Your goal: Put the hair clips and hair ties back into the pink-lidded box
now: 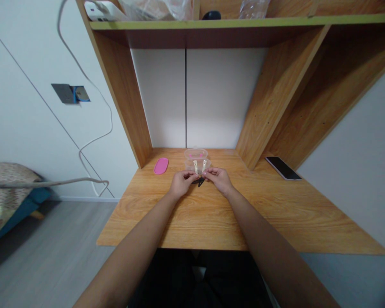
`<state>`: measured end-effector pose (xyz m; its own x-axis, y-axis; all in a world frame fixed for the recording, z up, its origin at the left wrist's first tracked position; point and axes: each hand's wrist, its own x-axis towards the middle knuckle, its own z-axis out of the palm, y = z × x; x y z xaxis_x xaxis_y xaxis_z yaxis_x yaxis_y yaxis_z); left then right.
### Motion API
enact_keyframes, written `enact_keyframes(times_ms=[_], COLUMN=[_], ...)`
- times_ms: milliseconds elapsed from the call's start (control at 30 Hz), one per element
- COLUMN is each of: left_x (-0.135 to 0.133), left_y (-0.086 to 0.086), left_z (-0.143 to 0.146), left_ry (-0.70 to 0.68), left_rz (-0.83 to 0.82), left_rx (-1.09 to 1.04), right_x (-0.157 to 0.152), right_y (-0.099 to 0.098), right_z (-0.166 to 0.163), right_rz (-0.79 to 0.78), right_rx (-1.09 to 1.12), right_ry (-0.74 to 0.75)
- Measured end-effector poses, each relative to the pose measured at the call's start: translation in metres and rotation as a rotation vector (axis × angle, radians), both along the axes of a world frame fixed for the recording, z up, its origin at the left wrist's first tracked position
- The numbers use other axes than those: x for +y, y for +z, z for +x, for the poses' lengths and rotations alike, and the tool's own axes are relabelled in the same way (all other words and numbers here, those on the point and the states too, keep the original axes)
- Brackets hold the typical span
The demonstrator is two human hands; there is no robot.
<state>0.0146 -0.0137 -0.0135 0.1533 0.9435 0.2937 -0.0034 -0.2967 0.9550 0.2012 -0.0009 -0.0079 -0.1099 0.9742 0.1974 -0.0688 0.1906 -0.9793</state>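
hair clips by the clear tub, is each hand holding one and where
Each hand pinches one pale hair clip by its lower end: left hand holds one clip, right hand the other, both upright before the clear container.

Desk [276, 214] is warm orange-brown wood grain, shelf edge [244, 21] up at 12 o'clock is yellow-green. Pink oval lid [161, 166] at 10 o'clock of the clear container [196, 156], two cream clips [199, 166] on its rim, black clips [199, 182] below. Black phone [282, 167] at 3 o'clock.

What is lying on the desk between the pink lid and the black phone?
In the head view, between the pink lid and the phone stand a clear container and both hands.
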Motion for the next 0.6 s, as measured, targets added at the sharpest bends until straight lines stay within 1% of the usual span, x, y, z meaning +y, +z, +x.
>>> enact_keyframes(times_ms=[300,600], left_x=[0.0,-0.0004], left_y=[0.0005,0.0004], left_z=[-0.0001,0.0005], left_ry=[-0.028,-0.012], left_rz=[-0.012,-0.016], left_rx=[-0.017,-0.039], right_x=[-0.0006,0.0001], right_y=[-0.0007,-0.0001], right_z=[0.0006,-0.0005], right_rz=[-0.009,0.02], right_rx=[0.003,0.029], right_ry=[0.003,-0.03])
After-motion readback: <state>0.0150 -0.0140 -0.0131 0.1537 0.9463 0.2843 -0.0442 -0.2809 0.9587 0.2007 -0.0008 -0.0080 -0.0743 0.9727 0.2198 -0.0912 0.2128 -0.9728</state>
